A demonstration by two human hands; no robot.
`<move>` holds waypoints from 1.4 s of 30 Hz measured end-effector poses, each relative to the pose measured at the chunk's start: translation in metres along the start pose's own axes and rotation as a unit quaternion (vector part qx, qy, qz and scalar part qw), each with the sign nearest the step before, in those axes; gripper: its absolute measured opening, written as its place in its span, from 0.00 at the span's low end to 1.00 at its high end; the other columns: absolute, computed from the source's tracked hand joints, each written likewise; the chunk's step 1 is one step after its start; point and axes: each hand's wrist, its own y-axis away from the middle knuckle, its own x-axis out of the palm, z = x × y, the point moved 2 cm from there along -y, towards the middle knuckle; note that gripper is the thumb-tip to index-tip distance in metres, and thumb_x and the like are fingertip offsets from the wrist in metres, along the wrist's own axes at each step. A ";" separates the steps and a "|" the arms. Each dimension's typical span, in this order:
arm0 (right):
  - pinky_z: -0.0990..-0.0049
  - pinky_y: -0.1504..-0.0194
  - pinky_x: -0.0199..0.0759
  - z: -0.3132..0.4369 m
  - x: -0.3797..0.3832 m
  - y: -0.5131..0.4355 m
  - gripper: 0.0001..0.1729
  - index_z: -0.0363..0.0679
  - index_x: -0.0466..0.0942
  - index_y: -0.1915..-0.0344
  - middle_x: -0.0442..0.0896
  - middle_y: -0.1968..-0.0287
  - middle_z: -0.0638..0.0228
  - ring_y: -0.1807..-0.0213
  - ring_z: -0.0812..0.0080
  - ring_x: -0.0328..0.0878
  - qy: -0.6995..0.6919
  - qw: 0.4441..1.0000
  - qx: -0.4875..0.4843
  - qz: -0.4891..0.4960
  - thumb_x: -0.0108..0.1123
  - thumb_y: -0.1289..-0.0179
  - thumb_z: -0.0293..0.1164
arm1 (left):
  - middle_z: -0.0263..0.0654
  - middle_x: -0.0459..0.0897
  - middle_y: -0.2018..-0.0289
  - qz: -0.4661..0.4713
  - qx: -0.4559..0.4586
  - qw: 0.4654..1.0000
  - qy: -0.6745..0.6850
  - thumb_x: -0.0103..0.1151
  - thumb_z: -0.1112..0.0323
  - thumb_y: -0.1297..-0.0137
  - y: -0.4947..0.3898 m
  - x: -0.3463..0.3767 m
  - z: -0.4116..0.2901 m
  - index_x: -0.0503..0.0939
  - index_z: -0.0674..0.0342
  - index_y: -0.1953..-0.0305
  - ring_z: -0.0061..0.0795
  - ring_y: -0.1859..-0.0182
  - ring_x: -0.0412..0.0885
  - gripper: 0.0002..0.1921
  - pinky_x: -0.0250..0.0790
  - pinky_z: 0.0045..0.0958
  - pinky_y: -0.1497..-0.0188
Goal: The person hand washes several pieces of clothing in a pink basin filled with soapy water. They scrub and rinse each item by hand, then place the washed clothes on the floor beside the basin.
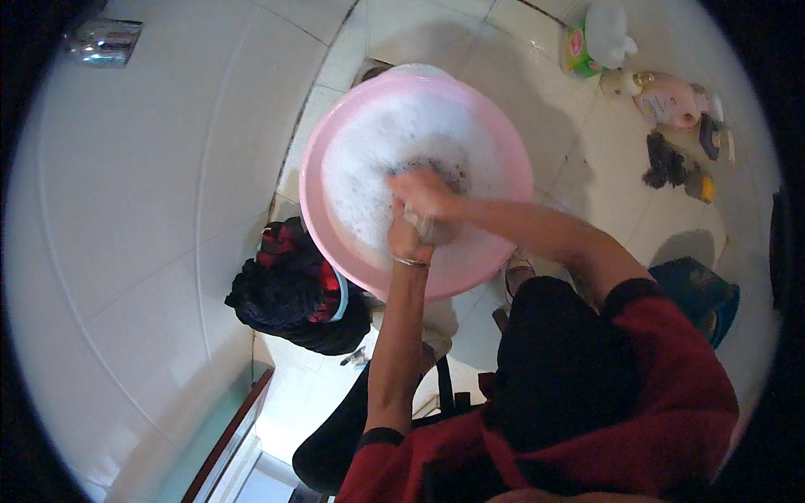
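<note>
A round pink plastic basin (312,217) stands on the tiled floor, holding water under thick white suds (377,135). Over its middle, my right hand (427,192) is closed in a fist and blurred by motion. My left hand (407,236), with a bracelet at the wrist, is just below it, also closed. A wet, pale piece of cloth (417,221) bunches between the two hands, and both grip it. Where the cloth runs under my fingers is hidden. Darker patches and bubbles show in the foam beyond my right hand.
Dark and red clothes (283,295) heap over a light-blue-rimmed container (341,295) left of the basin. Along the right wall are a green-and-white package (588,50), a pink bottle (670,104) and a black item (663,160). A dark teal plastic object (692,289) sits right.
</note>
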 end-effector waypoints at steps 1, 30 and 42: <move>0.57 0.64 0.69 -0.018 -0.001 -0.010 0.21 0.39 0.77 0.72 0.78 0.73 0.51 0.69 0.51 0.76 -0.019 0.993 0.096 0.062 0.44 0.39 0.44 | 0.39 0.75 0.56 -0.052 -0.006 0.997 -0.054 0.42 0.51 0.35 -0.003 -0.001 0.000 0.69 0.64 0.48 0.33 0.57 0.74 0.23 0.68 0.33 0.54; 0.56 0.66 0.69 0.057 0.005 -0.001 0.21 0.39 0.75 0.73 0.78 0.74 0.52 0.70 0.49 0.76 0.200 0.968 -0.114 0.100 0.41 0.38 0.43 | 0.38 0.76 0.58 0.009 0.169 0.802 -0.572 0.41 0.50 0.35 0.024 0.030 -0.044 0.68 0.61 0.51 0.33 0.55 0.74 0.21 0.68 0.32 0.54; 0.57 0.62 0.68 -0.050 0.023 -0.006 0.17 0.40 0.75 0.67 0.77 0.69 0.54 0.68 0.49 0.75 0.177 0.959 -0.023 0.218 0.43 0.38 0.40 | 0.44 0.76 0.61 -0.129 0.151 0.693 -0.693 0.41 0.54 0.35 -0.065 -0.053 -0.004 0.71 0.68 0.54 0.38 0.60 0.77 0.21 0.69 0.34 0.57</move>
